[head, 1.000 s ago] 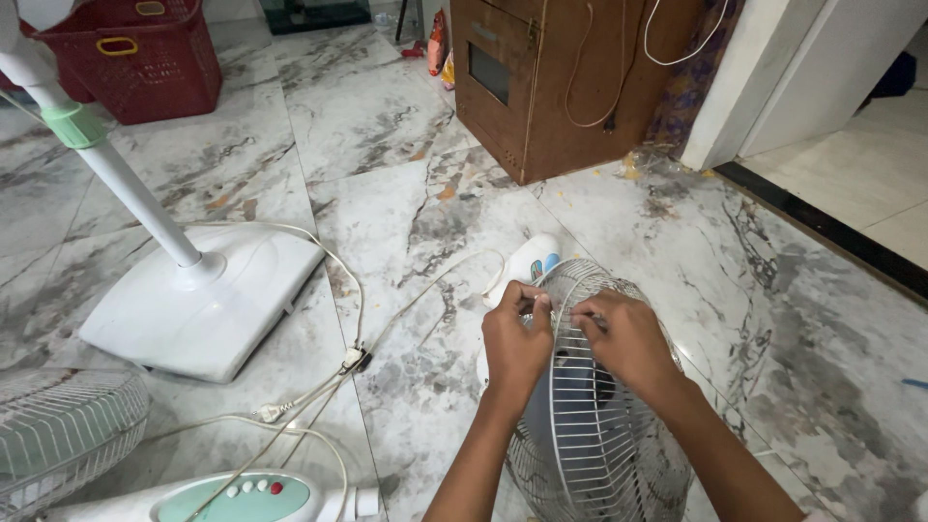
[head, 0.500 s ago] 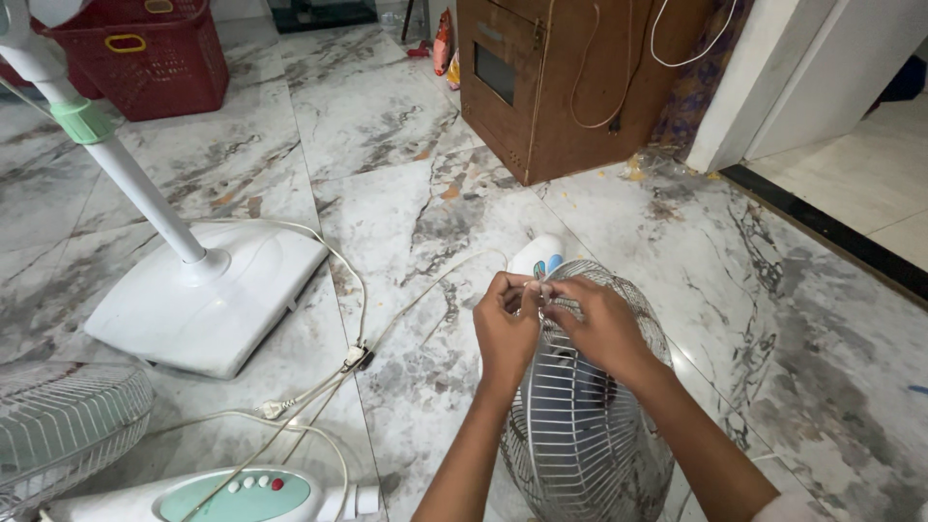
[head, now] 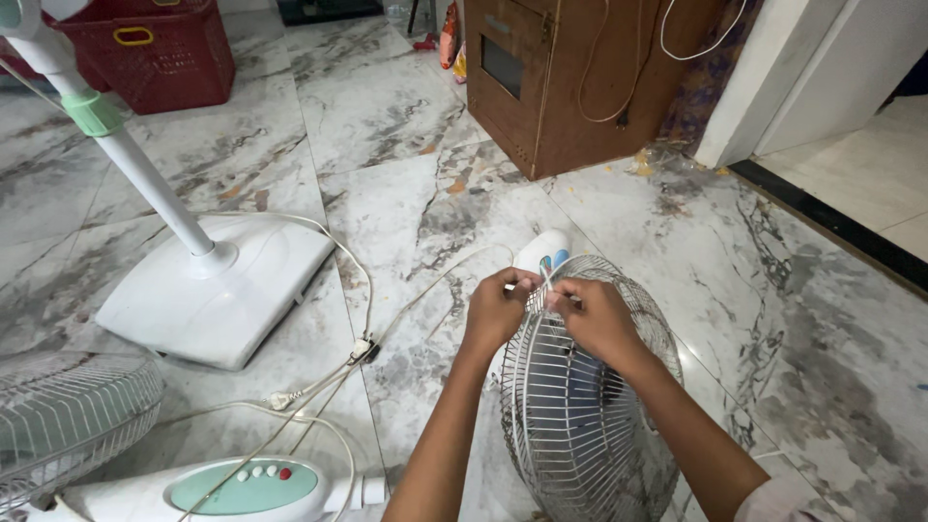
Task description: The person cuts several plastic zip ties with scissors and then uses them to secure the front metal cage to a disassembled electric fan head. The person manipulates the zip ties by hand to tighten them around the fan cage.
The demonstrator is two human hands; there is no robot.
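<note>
Head view, looking down at a marble floor point(head: 387, 126). Left hand point(head: 495, 311) and right hand point(head: 592, 314) side by side at the top rim of an upright wire fan guard point(head: 580, 425), low and centre-right in the frame; fingers of both hands curled together and pinched on the rim wires, thumbs pointing toward each other; whatever small part lies between the fingertips too small to tell. Rounded white fan body point(head: 543, 253) with a small blue and red mark just behind the guard, touching or nearly touching it. White stand-fan base point(head: 217, 295) to the left, well apart from the hands, with a tilted white pole point(head: 126, 159) bearing a green collar; white power cord point(head: 358, 348) looping across the floor between base and guard. Second fan grille point(head: 68, 416) at lower left; white-and-green control panel point(head: 242, 485) with small buttons along the bottom edge. Red plastic crate point(head: 155, 48) at upper left; brown wooden cabinet point(head: 561, 68) at upper centre.
</note>
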